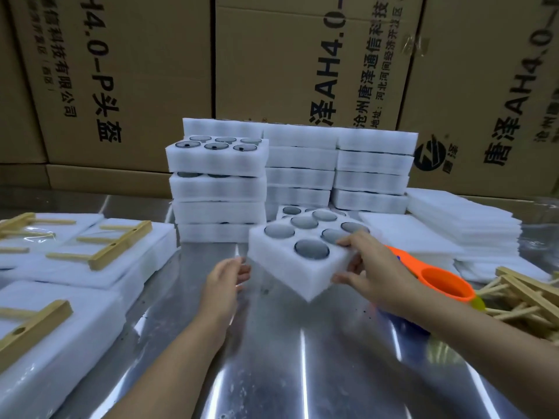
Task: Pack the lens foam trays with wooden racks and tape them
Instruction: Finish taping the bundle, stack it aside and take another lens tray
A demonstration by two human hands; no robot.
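Closest to the camera, over the shiny metal table (287,358), the two bare hands are working on one foam tray (281,261). The right hand (367,267) is gripping the right end of the tray, with fingers and thumb curled round the edge. The left hand (228,278) is waiting just beside its left corner with fingers relaxed, holding nothing. The tray is hanging tilted, and I cannot tell if its near corner is touching the table.

Six dark lenses (311,249) are sitting in the round pockets. The foam is probably light and soft, so it may be bending under a hard pinch, and the lenses look fragile and may be sliding out when it leans. I think it is better to be taking it by both short ends, away from the pockets, and keeping it level.

Behind the right hand an orange tape dispenser (444,282) is lying, with loose wooden racks (526,294) piled at the right. At the left, packed trays (75,267) are already carrying racks. Further back, stacks of filled trays (217,186) and foam sheets (453,225) are standing, and cardboard boxes (287,55) are closing the view.
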